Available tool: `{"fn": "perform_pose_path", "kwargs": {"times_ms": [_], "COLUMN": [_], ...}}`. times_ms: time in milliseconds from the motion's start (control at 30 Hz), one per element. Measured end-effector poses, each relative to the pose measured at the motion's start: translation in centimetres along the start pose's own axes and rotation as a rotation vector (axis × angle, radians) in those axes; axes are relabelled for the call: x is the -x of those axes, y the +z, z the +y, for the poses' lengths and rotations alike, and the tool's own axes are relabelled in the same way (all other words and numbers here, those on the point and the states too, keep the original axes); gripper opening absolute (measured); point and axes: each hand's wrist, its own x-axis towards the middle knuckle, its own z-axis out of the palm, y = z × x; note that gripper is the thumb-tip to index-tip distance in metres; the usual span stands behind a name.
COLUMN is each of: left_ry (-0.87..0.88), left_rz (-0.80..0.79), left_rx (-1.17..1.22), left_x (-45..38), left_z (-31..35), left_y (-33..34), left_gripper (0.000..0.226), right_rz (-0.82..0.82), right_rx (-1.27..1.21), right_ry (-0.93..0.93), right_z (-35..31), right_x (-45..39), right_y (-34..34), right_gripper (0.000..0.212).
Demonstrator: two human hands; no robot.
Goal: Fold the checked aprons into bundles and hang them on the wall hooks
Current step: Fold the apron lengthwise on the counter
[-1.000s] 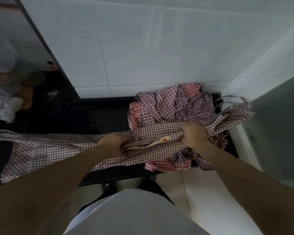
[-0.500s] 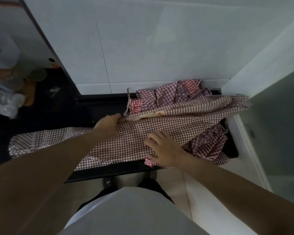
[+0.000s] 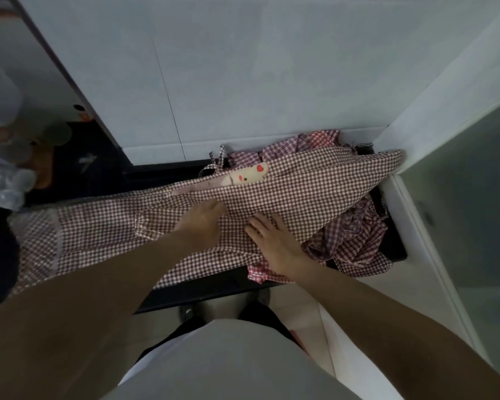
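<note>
A brown-and-white checked apron (image 3: 315,192) lies stretched across the black counter (image 3: 168,173), with a cream patch with red hearts (image 3: 248,176) near its top edge. My left hand (image 3: 202,223) is at the apron's middle, its fingertips tucked into a fold of the cloth that it grips. Just to the right, my right hand (image 3: 272,241) presses flat on the apron with spread fingers. The apron's right end drapes over a crumpled pile of more checked aprons (image 3: 355,243). No wall hooks are in view.
White tiled wall (image 3: 243,82) rises directly behind the counter, and a white ledge (image 3: 410,215) borders it on the right. Blurred bags and containers (image 3: 3,180) sit at the far left. Pale floor tiles (image 3: 309,313) lie below the counter edge.
Both hands gripped the bunched apron a second ago. The apron has since been spread over the pile. My right hand let go and lies flat; my left hand slid right to the middle.
</note>
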Motion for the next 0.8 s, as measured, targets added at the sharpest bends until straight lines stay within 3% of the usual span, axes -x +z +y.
{"fn": "perform_pose_path", "kwargs": {"times_ms": [67, 200, 267, 367, 500, 600, 700, 800], "left_ry": [0.001, -0.051, -0.048, -0.039, -0.086, -0.162, -0.257, -0.357], "left_rz": [-0.127, -0.365, -0.44, -0.487, -0.459, -0.407, -0.287, -0.277], "left_rx": [-0.016, -0.183, -0.207, -0.247, -0.271, -0.179, 0.106, 0.317], "left_x": [1.3, 3.1, 3.4, 3.5, 3.2, 2.4, 1.1, 0.1], "left_z": [0.2, -0.2, -0.1, 0.4, 1.2, 1.3, 0.1, -2.1], "left_y": [1.9, 4.2, 4.4, 4.9, 4.8, 4.7, 3.8, 2.5], "left_gripper": [0.05, 0.088, 0.106, 0.116, 0.1, 0.072, 0.05, 0.046], "right_rz": [-0.009, -0.023, 0.051, 0.242, 0.297, 0.235, 0.369, 0.497], "right_rx": [0.019, 0.083, 0.04, -0.113, -0.398, -0.571, -0.451, -0.181], "right_ry": [-0.025, -0.084, -0.11, -0.138, -0.074, 0.001, 0.016, -0.107], "right_z": [0.1, 0.6, 0.8, 1.3, 2.2, 3.0, 3.3, 2.9], "right_x": [-0.2, -0.1, -0.1, 0.0, -0.6, -1.9, -2.2, -1.7], "right_y": [0.0, 0.7, 1.2, 1.2, -1.0, -3.3, -3.7, -2.9], "right_gripper": [0.084, 0.087, 0.083, 0.06, 0.024, 0.014, 0.018, 0.048]}}
